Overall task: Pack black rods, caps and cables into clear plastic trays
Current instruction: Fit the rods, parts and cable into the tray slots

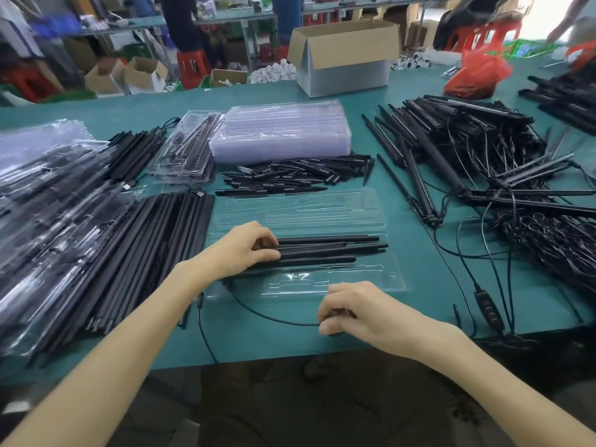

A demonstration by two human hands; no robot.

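Note:
An open clear plastic tray [296, 208] lies on the green table in front of me. Several black rods [329, 250] lie lengthwise in its near half. My left hand [245, 250] grips the left ends of these rods with curled fingers. My right hand [351, 309] is at the tray's near edge, its fingers curled round a small black part on a thin black cable [258, 309]. The cable runs left from that hand and curves down over the table edge.
A stack of empty clear trays [280, 130] and a heap of short black caps [296, 175] lie behind the tray. Black rods [151, 246] and packed trays [42, 195] fill the left. Tangled rods with cables [483, 162] cover the right. A cardboard box [345, 56] stands at the back.

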